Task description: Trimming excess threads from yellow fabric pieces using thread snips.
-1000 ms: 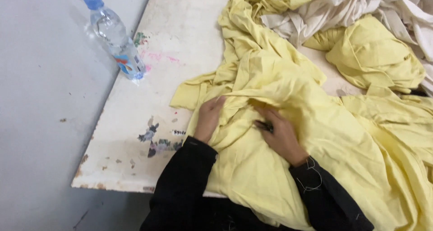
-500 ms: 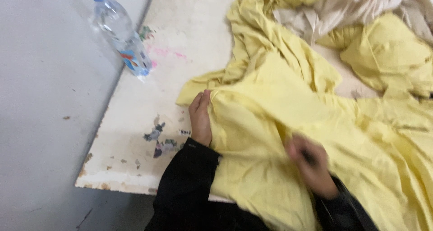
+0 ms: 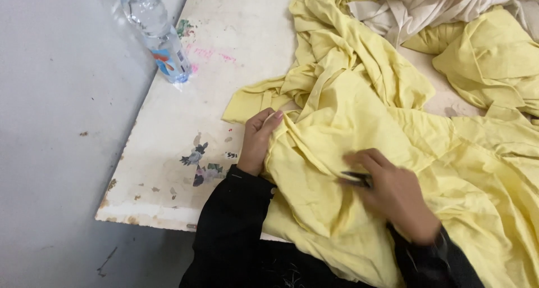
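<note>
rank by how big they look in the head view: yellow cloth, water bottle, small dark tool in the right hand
1. yellow cloth, covers most of the table
2. water bottle
3. small dark tool, mostly hidden in the right hand

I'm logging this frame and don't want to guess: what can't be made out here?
- Head view: the small dark tool in the right hand is motion-blurred; its kind is unclear.
- The left hand has its fingertips tucked under the yellow cloth.
- The water bottle has its cap cut off by the top edge.
- The beige cloth runs past the top edge.
</note>
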